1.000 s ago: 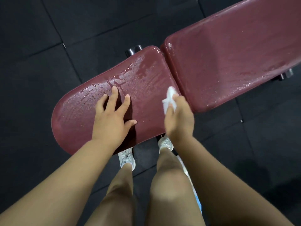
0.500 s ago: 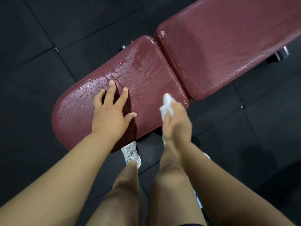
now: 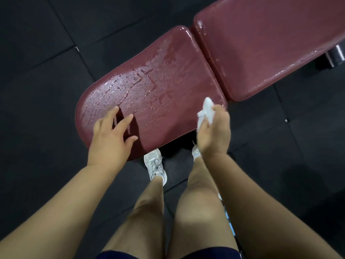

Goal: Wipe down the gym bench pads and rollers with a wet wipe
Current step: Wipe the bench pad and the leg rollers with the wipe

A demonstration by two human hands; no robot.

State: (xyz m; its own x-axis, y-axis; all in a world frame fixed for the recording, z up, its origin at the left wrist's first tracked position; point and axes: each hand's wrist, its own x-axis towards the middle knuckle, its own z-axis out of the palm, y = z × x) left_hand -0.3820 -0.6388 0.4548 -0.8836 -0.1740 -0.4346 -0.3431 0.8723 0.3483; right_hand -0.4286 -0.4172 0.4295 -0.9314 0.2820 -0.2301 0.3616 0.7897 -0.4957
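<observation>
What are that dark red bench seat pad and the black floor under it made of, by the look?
The dark red rounded seat pad looks like vinyl or faux leather over padding: smooth, glossy, with water beading on it. The black floor seems to be matte rubber tiles, judging by its dull surface and straight seams.

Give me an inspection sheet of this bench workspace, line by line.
Surface: seat pad dark red, streaked with wet beads and runs.
Job's things: back pad next to it across a narrow seam, wet sheen; wet wipe white, bunched.
Clutter: nothing seen.
Hands: left hand fingers spread over the seat pad's near edge; right hand pinches the wet wipe by the pad's corner.
Cables: nothing seen.
Surroundings: black floor tiles; dark cylinder beneath the back pad; white shoes.
</observation>
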